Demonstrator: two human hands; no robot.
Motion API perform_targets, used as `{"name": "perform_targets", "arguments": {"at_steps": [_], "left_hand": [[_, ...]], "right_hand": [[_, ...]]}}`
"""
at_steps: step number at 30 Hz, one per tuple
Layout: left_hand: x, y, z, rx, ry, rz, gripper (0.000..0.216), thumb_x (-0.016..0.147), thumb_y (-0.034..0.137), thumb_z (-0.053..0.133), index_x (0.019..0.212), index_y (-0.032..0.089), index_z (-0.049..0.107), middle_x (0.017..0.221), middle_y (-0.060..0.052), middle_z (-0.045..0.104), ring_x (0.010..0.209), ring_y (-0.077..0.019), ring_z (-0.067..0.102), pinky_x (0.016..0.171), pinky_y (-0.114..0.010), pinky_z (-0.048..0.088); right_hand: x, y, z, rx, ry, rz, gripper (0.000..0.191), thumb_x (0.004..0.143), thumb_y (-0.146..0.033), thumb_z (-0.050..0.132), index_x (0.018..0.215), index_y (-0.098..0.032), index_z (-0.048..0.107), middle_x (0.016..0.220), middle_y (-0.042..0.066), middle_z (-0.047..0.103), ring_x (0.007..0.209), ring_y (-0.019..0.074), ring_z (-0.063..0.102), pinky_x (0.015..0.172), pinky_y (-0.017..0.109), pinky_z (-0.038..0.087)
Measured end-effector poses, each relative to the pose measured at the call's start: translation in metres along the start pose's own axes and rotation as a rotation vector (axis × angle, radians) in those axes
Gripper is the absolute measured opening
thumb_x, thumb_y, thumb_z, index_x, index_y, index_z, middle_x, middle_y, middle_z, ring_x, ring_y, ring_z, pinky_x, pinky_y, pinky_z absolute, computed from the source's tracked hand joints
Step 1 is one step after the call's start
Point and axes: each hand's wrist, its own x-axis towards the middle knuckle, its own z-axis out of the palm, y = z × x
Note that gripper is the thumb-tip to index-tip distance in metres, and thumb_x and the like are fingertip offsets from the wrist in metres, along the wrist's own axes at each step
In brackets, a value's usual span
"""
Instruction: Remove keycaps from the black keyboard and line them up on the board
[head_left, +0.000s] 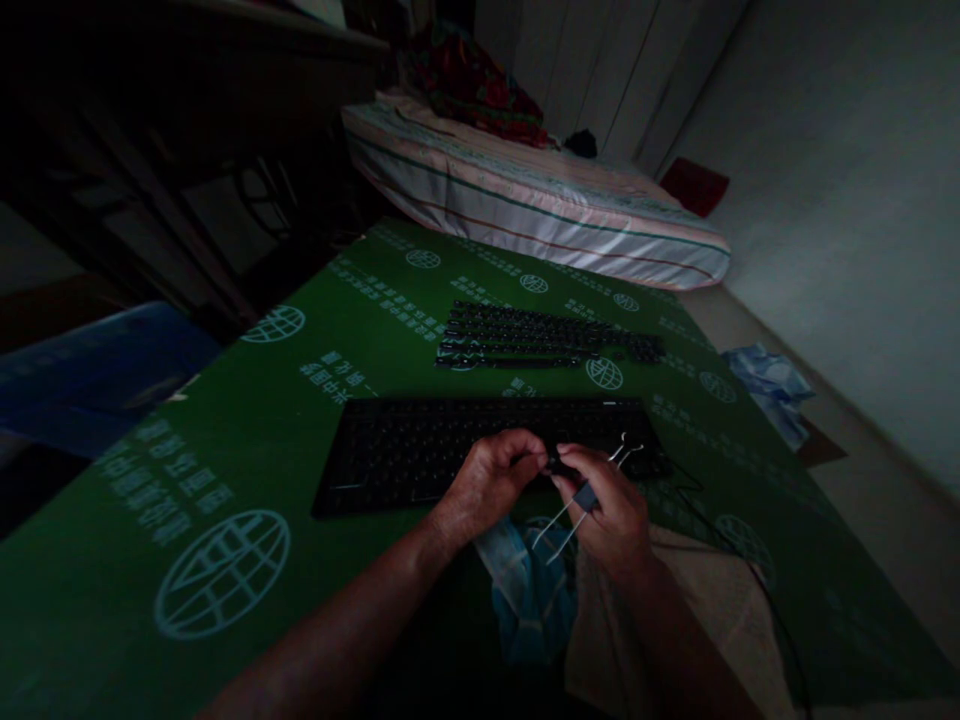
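Observation:
My left hand point(493, 475) and my right hand point(609, 505) meet just in front of a black keyboard point(420, 448) that lies on a green printed mat point(225, 480). The right hand is closed on a wire keycap puller point(581, 500), whose metal prongs stick out above and below the fingers. The left hand pinches a small dark piece point(556, 465) at the puller's tip, probably a keycap. A blue cloth point(532, 590) lies under my hands.
A second black keyboard part point(547, 335) with rows of keys lies farther back on the mat. A striped mattress point(525, 200) sits beyond it. A crumpled blue cloth point(772, 385) lies at the right, and a black cable point(757, 575) trails off the mat's right side.

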Motion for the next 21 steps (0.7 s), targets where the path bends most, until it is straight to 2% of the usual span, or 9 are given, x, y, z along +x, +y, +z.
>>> {"name": "perform_targets", "arguments": {"at_steps": [6, 11, 16, 21], "left_hand": [[0.0, -0.001, 0.001, -0.021, 0.007, 0.016, 0.012, 0.08, 0.018, 0.052, 0.073, 0.015, 0.062, 0.07, 0.001, 0.06, 0.068, -0.0124, 0.056, 0.068, -0.024, 0.046], [-0.001, -0.001, 0.0, 0.022, 0.008, 0.033, 0.013, 0.08, 0.018, 0.052, 0.074, 0.015, 0.063, 0.07, 0.0, 0.061, 0.07, -0.0127, 0.057, 0.068, -0.024, 0.047], [-0.001, -0.003, -0.001, 0.077, 0.015, 0.062, 0.014, 0.081, 0.019, 0.053, 0.073, 0.016, 0.064, 0.072, 0.0, 0.062, 0.073, -0.0135, 0.058, 0.071, -0.026, 0.047], [0.0, -0.01, 0.002, 0.066, 0.087, 0.046, 0.014, 0.081, 0.024, 0.056, 0.09, 0.018, 0.064, 0.085, -0.002, 0.066, 0.082, -0.0155, 0.061, 0.075, -0.028, 0.05]], "right_hand": [[0.001, 0.004, -0.002, -0.015, -0.047, -0.025, 0.026, 0.084, -0.014, 0.053, 0.107, -0.023, 0.059, 0.103, 0.007, 0.067, 0.094, 0.0179, 0.064, 0.084, 0.032, 0.053], [0.007, 0.004, -0.006, 0.017, -0.099, -0.053, 0.023, 0.084, -0.014, 0.053, 0.104, -0.022, 0.06, 0.096, 0.006, 0.069, 0.089, 0.016, 0.066, 0.08, 0.028, 0.054], [0.014, 0.005, -0.011, 0.023, -0.209, -0.043, 0.018, 0.085, -0.017, 0.052, 0.098, -0.023, 0.063, 0.091, 0.004, 0.07, 0.081, 0.0152, 0.066, 0.075, 0.027, 0.054], [0.035, 0.035, -0.024, -0.015, -0.193, 0.043, 0.013, 0.08, -0.02, 0.058, 0.091, -0.021, 0.064, 0.085, 0.003, 0.07, 0.075, 0.0152, 0.066, 0.07, 0.027, 0.053]]}}
